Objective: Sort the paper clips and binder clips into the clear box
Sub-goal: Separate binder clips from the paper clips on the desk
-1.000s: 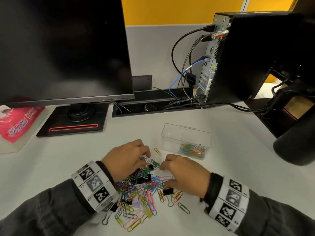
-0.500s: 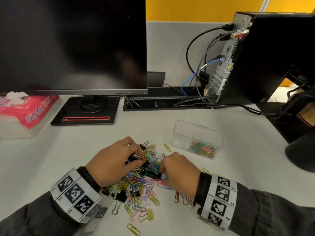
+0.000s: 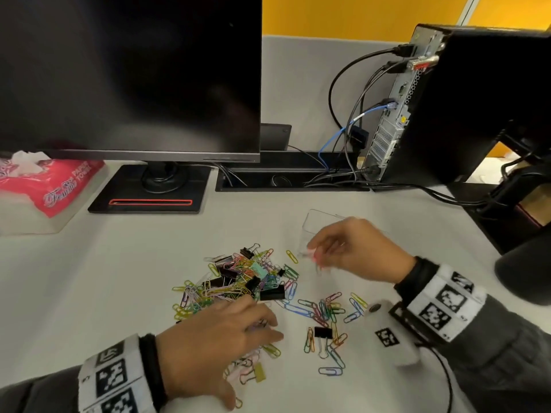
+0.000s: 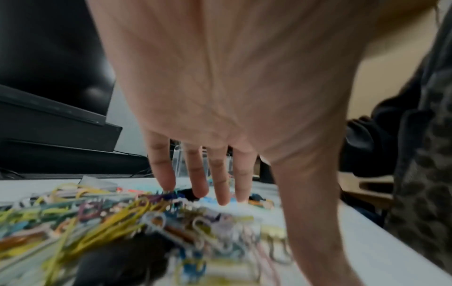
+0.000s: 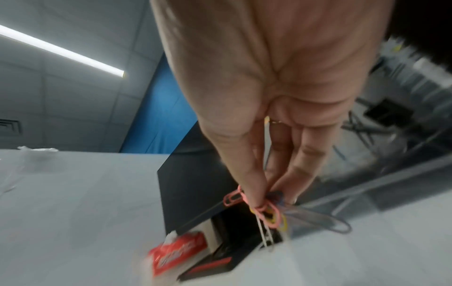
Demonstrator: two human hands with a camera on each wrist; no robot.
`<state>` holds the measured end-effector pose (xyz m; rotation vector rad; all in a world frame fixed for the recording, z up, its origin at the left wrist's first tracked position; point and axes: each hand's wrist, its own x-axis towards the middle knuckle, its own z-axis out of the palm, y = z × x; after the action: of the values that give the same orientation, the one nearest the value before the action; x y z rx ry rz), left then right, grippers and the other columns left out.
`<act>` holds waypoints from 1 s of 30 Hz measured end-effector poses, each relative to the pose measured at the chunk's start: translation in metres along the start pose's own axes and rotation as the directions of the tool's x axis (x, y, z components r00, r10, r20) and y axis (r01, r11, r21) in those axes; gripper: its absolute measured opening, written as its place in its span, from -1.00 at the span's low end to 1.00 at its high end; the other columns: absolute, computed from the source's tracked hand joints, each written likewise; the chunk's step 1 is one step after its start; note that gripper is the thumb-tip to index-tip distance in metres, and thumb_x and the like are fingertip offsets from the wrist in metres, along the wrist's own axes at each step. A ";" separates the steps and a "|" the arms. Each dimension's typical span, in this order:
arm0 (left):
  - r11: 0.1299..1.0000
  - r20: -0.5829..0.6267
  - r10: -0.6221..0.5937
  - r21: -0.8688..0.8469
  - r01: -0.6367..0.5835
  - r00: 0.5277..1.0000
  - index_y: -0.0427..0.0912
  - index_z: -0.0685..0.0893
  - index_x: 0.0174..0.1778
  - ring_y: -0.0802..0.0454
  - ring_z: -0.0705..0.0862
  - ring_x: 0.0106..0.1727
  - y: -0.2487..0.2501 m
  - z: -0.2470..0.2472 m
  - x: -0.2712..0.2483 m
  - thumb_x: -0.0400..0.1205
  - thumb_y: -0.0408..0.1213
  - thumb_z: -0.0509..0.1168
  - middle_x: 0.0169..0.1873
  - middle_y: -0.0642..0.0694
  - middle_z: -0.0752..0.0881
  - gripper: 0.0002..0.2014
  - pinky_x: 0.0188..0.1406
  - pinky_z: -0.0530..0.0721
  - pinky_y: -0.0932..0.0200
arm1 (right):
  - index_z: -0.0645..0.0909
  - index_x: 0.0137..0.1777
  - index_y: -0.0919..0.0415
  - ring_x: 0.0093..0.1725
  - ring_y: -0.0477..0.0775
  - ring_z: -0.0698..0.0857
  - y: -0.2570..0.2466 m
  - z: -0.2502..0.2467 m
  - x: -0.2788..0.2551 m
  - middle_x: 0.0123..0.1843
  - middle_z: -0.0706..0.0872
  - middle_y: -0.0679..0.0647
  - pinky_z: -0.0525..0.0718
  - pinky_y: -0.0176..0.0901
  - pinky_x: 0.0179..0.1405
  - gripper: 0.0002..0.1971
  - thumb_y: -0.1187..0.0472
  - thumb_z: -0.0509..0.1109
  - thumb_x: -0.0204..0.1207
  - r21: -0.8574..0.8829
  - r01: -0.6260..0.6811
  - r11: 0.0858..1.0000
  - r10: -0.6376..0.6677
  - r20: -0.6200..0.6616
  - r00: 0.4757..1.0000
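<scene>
Currently a transfer step is in hand: a small bunch of paper clips [image 5: 266, 208] is being carried to the clear box [image 3: 320, 223], judged from how things lie. The desk [image 3: 104, 278] bears the main heap of clips [image 3: 238, 278] at centre, paper clips and black binder clips [image 3: 272, 293] mixed, with a smaller scatter [image 3: 325, 314] to its right. The box sits beyond the heap to the right, mostly hidden behind the right hand [image 3: 357, 251]; its contents cannot be told.

Right hand: thumb and fingertips [image 5: 254, 195] are closed narrow on the bunch, pink, yellow and grey clips hanging below them, at the box's near left corner. Whether they are over the opening cannot be told.

Left hand [image 3: 214, 344]: fingers [image 4: 195, 174] are straight and slightly spread, tips resting on the near edge of the heap; nothing is held.

Next move, as judged: bunch to be brought over the correct compartment and released; tangled clips may hang on the fingers. Most of the sorting is left.
</scene>
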<state>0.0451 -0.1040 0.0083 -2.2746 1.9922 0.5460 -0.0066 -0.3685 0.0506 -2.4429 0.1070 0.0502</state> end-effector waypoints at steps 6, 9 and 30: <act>1.000 -0.118 0.004 0.002 -0.004 0.993 0.11 0.41 0.46 0.16 0.39 0.26 -0.003 0.010 0.012 0.39 0.12 0.44 0.24 0.12 0.52 -0.30 0.19 0.43 0.26 | 0.77 -0.08 0.10 -0.24 -0.16 0.71 0.025 -0.035 -0.008 -0.23 0.77 -0.04 0.70 -0.36 -0.12 -0.82 0.38 0.50 0.41 -0.157 0.027 0.987 -0.085 -0.373 0.924; 1.000 -0.122 -0.003 -0.019 0.001 0.992 0.05 0.65 0.19 0.09 0.63 0.02 -0.004 0.007 0.020 0.37 0.00 0.44 -0.04 0.09 0.65 -0.55 -0.10 0.61 0.27 | 0.77 -0.01 0.10 -0.19 -0.14 0.69 0.036 -0.027 -0.012 -0.17 0.73 -0.02 0.75 -0.23 -0.06 -0.76 0.39 0.53 0.38 -0.239 -0.003 0.971 -0.085 -0.355 0.931; 0.843 -0.260 -0.241 -0.534 0.068 0.935 -0.06 0.78 0.00 0.19 0.69 -0.18 -0.010 -0.014 0.028 0.56 -0.30 0.42 -0.17 0.10 0.69 -0.86 -0.14 0.70 0.35 | 0.73 -0.02 0.19 -0.12 0.03 0.66 0.014 0.058 -0.021 -0.04 0.73 0.09 0.63 -0.24 -0.12 -0.77 0.43 0.33 0.45 -0.428 0.084 0.900 -0.007 0.179 0.984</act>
<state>0.0607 -0.1327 0.0111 -2.9923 1.9328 0.8341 -0.0295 -0.3404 -0.0016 -2.8731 -0.0462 0.2948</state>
